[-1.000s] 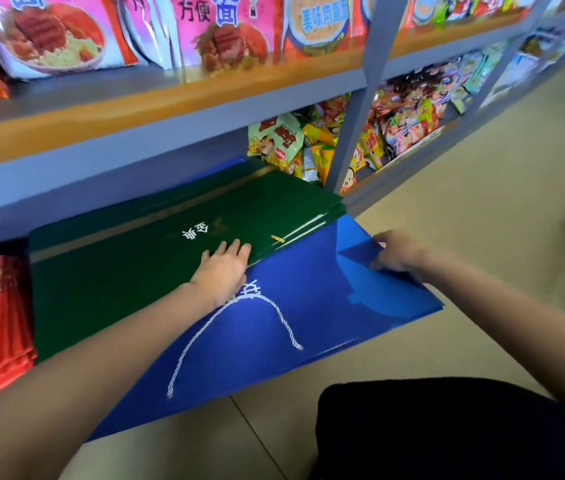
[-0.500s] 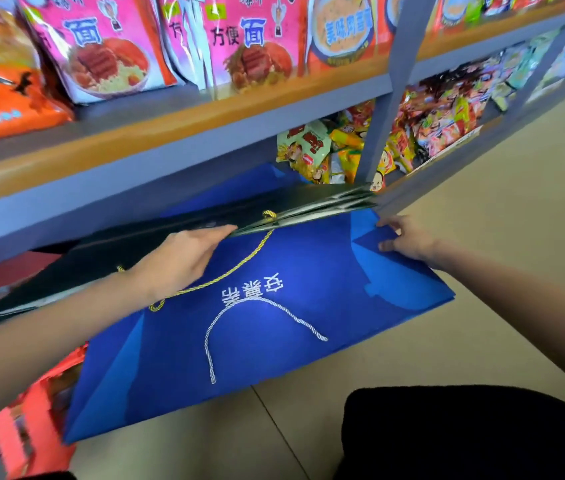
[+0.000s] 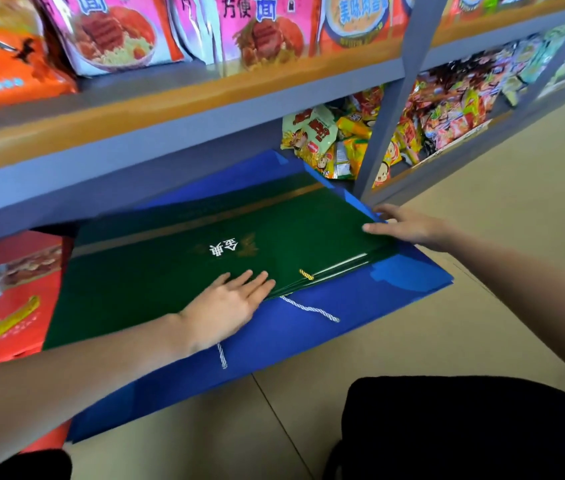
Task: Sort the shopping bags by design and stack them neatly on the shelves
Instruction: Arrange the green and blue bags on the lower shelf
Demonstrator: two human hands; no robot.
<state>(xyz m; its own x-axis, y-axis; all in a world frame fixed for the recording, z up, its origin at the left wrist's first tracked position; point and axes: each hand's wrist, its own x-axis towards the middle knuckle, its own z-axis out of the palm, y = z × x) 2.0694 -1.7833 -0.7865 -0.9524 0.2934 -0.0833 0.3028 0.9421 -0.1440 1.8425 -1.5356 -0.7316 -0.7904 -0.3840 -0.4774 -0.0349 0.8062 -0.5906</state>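
A stack of flat green shopping bags [image 3: 177, 268] with white characters and a yellow cord lies on the bottom shelf, on top of flat blue bags [image 3: 360, 303] with a white cord handle that jut out over the floor. My left hand [image 3: 229, 306] rests flat, fingers straight, on the green stack's front edge. My right hand [image 3: 409, 226] touches the right corner of the green stack with straight fingers, next to the blue bag's edge. Red bags [image 3: 11, 292] lie flat to the left on the same shelf.
The grey shelf beam [image 3: 170, 133] hangs low over the bags. A grey upright post [image 3: 392, 109] stands just right of the stack. Snack packets [image 3: 336, 143] fill the space behind and to the right. Noodle packs [image 3: 115, 32] sit on the shelf above. My dark-clothed knee [image 3: 464, 427] is at bottom right over the tiled floor.
The green stack, lifted at its front edge half a second ago, now lies flat on the blue bags. My left hand has gone from under its edge to on top; my right hand moved onto the green corner.
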